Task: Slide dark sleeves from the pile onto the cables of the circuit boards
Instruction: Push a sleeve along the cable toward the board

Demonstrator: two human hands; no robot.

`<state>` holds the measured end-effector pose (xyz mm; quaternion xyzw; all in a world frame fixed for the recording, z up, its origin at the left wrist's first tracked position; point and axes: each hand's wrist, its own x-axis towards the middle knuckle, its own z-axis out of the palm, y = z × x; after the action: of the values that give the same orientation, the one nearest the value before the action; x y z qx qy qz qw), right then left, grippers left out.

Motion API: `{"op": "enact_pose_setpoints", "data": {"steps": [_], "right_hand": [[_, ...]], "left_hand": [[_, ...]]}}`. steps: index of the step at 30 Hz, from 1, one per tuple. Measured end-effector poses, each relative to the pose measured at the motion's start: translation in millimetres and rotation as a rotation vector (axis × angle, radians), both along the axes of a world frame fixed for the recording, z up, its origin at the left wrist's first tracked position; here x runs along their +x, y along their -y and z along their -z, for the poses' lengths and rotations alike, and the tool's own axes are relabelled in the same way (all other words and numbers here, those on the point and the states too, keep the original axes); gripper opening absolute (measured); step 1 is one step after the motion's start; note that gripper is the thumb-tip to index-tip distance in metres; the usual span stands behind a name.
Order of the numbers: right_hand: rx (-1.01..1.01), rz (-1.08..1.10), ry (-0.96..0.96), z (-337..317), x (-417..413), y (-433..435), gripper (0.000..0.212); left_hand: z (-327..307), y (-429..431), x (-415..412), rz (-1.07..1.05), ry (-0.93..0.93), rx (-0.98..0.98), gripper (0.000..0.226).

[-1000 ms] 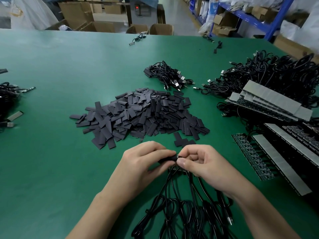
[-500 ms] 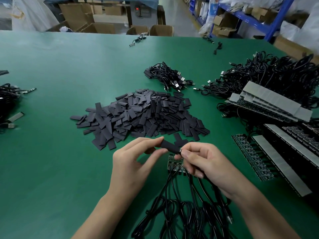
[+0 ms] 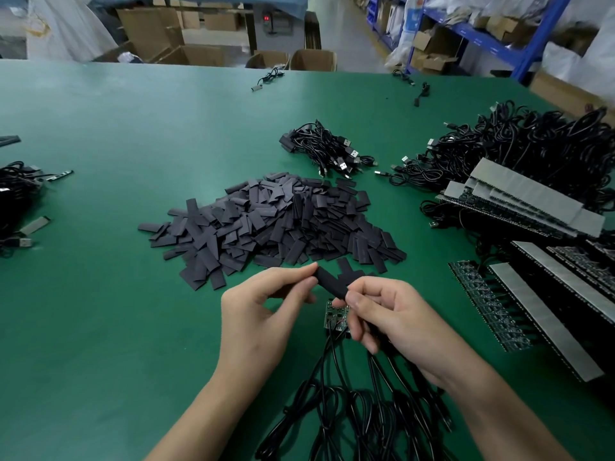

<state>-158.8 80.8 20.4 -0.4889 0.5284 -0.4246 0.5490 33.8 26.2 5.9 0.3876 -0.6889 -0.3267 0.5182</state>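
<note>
Green table (image 3: pixel 100 327), cardboard boxes (image 3: pixel 312 59), blue shelving (image 3: pixel 537 41) (left hand (image 3: pixel 263 314), right hand (image 3: pixel 399 317): fingers (image 3: pixel 289 272) tight on one sleeve (image 3: pixel 332 284))

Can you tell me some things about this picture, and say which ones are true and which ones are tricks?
1. The left hand and the right hand both pinch one dark sleeve. True.
2. The table is red. False: it is green.
3. The pile of sleeves lies on the table beyond the hands. True.
4. The small circuit board sits on top of the pile. False: it lies on the table under the hands, with black cables running from it toward the person.
</note>
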Motion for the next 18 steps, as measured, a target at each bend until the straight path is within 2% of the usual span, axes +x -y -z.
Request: {"op": "enact_pose_setpoints", "data": {"steps": [2, 5, 14, 18], "right_hand": [[0.013, -0.028, 0.005, -0.5, 0.7, -0.8, 0.021], [0.013, -0.017, 0.010, 0.2, 0.8, -1.0, 0.023], [-0.003, 0.008, -0.014, 2.1, 4.3, 0.5, 0.037], [0.001, 0.025, 0.011, 4.3, 2.7, 1.5, 0.017]], "left_hand": [[1.0, 0.0, -0.7, 0.031, -0.094, 0.132, 0.015], [2.9, 0.1, -2.0, 0.070, -0.119, 0.191, 0.017], [1.3, 0.7, -1.7, 0.095, -0.049, 0.126, 0.020], [1.7, 1.6, -2.0, 0.108, -0.137, 0.190, 0.014]]}}
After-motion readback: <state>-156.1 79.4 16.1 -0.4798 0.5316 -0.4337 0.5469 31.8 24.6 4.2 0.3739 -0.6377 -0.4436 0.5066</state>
